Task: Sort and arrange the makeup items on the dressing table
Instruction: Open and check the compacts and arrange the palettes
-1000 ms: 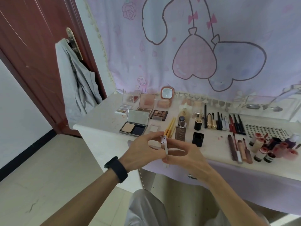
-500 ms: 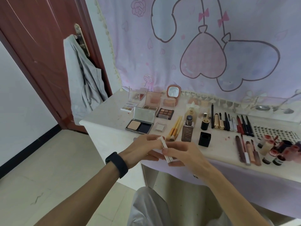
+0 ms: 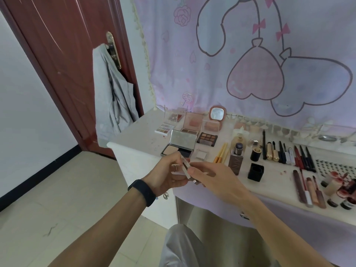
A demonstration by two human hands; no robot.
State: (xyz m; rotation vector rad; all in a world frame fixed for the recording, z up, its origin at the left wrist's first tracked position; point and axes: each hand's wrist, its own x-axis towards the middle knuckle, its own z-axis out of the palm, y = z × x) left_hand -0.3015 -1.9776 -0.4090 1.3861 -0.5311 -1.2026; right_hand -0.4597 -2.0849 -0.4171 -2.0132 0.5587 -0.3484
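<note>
Both hands hold a small flat white compact (image 3: 186, 167) edge-on in front of the dressing table (image 3: 134, 143). My left hand (image 3: 167, 174), with a black band on its wrist, grips its left side. My right hand (image 3: 213, 180) pinches its right side with thumb and fingers. On the table behind lie an open powder compact (image 3: 180, 146), a dark eyeshadow palette (image 3: 207, 139), orange-handled brushes (image 3: 221, 153) and a brown foundation bottle (image 3: 236, 160). Further right are a row of pencils and mascaras (image 3: 285, 153) and lip glosses (image 3: 310, 189).
A pink mirror compact (image 3: 217, 114) and blush palettes stand at the back against the lilac cloth backdrop. A black square holder (image 3: 255, 171) sits mid-table. Small jars (image 3: 339, 187) cluster at the far right. A red door (image 3: 57, 64) with grey cloth hanging from its handle is left.
The white compact has turned in my hands and now tilts with its top leaning left. The camera has swung left and nearer, so the table sits further right.
</note>
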